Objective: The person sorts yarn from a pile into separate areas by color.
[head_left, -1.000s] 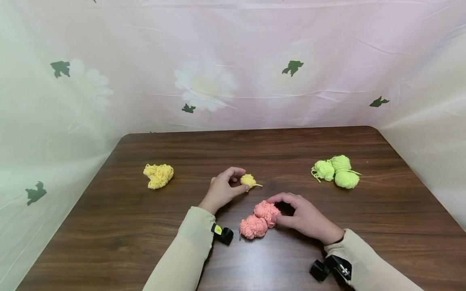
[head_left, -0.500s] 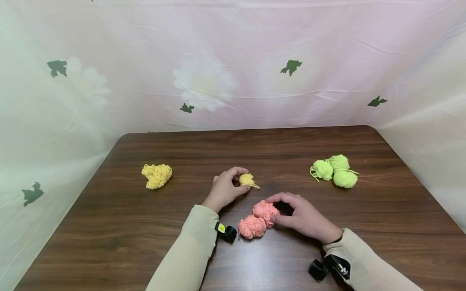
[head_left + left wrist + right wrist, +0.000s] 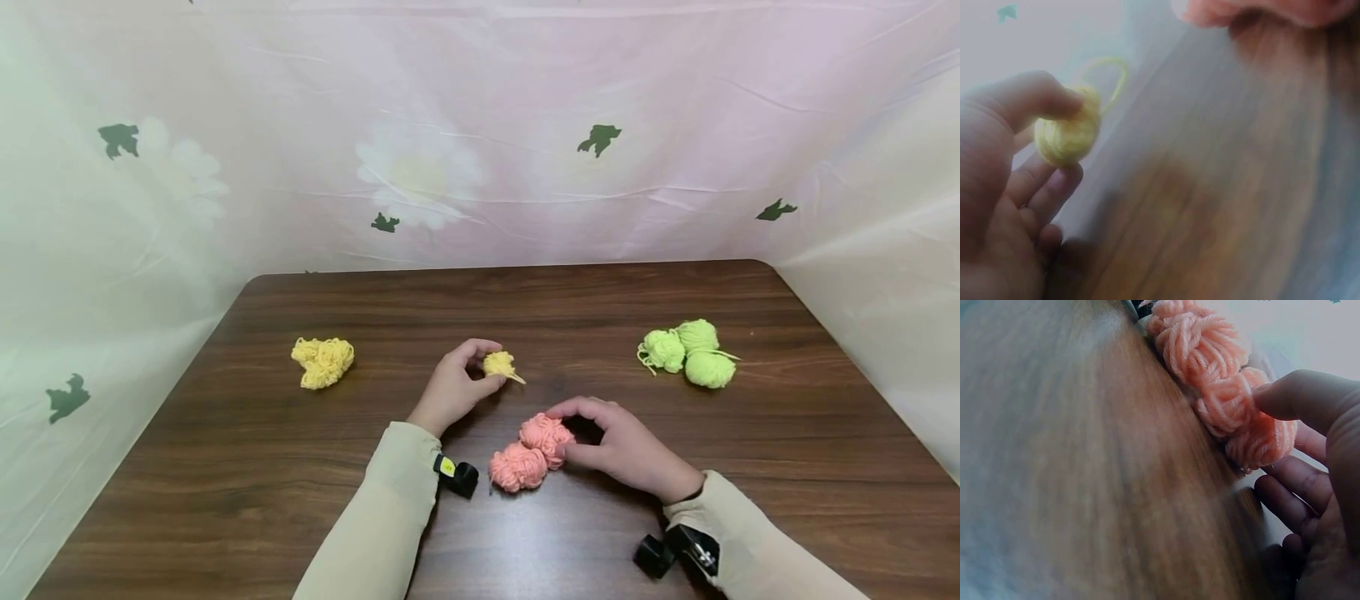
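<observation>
- While the left grip (image 3: pixel 452 387) pinches a yellow yarn ball (image 3: pixel 497 363), the right grip (image 3: pixel 624 446) pinches a pink ball (image 3: pixel 544 435) at its five o'clock.
- Both seem light, squashy; hold mid-ball.

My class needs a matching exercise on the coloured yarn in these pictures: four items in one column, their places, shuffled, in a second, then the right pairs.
Items
1. small round yellow yarn ball
2. lumpy yellow yarn clump
3. two coral-pink yarn balls
4. three lime-green yarn balls

Places
A. towards the right side of the brown wood-grain table
B. between the left hand's thumb and fingers
C. towards the table's left side
D. side by side, one held by the right hand

Pairs: 1-B, 2-C, 3-D, 4-A
</observation>
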`<state>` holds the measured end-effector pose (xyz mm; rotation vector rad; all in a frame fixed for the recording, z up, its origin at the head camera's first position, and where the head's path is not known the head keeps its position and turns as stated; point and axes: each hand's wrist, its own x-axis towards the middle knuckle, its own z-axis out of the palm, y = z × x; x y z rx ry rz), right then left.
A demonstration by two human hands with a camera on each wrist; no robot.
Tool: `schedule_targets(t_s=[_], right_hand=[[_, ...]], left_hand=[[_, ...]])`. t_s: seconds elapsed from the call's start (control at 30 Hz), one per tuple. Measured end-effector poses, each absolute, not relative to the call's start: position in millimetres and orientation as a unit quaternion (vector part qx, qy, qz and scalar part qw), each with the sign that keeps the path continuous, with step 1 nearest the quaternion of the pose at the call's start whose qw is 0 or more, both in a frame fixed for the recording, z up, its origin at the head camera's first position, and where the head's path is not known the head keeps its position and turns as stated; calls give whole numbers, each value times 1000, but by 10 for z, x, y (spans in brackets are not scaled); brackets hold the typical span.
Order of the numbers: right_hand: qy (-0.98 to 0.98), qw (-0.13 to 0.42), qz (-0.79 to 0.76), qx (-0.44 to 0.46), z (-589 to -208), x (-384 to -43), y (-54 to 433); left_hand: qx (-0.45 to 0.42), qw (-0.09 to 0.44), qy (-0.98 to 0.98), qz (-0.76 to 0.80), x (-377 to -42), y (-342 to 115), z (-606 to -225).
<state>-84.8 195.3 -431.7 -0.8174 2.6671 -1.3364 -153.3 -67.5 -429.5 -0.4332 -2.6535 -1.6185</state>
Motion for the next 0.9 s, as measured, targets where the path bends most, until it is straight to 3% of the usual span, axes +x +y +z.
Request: schedule_targets(t_s=[0.37, 0.9], right_hand=[[860, 23, -434, -267, -4313, -846, 1952], [865, 17, -427, -262, -4305, -828, 1946]], left_hand=[[-127, 41, -830, -542, -1608, -944, -4189], [-69, 53, -809, -581, -1582, -1459, -3886]])
